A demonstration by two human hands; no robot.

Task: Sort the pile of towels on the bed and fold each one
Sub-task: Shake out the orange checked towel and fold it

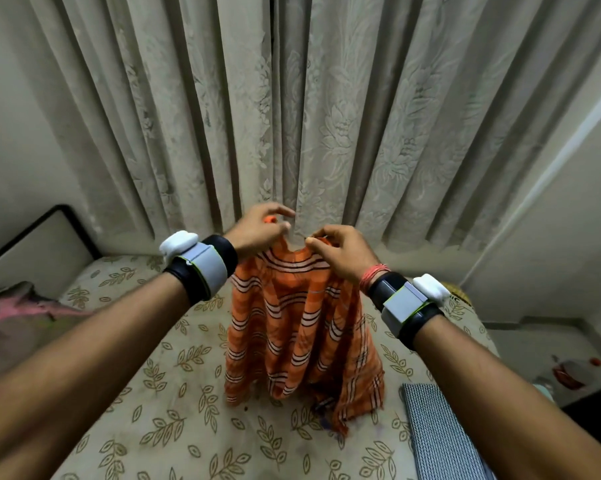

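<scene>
Head view: orange striped towel (302, 327) below left hand (257, 232) and right hand (342, 256), top edge pinched in both hands' fingers (314, 241).

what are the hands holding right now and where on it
Both hands hold the orange striped towel by its top edge: the left hand and right hand pinch it close together, and it hangs down to the bed.

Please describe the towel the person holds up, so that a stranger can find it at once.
In front of the pale curtain, above the leaf-printed bed, the left hand and right hand pinch one towel by its top edge, so it hangs down. It alone is orange with white and dark stripes; the cloth lying beside it is grey.
</scene>
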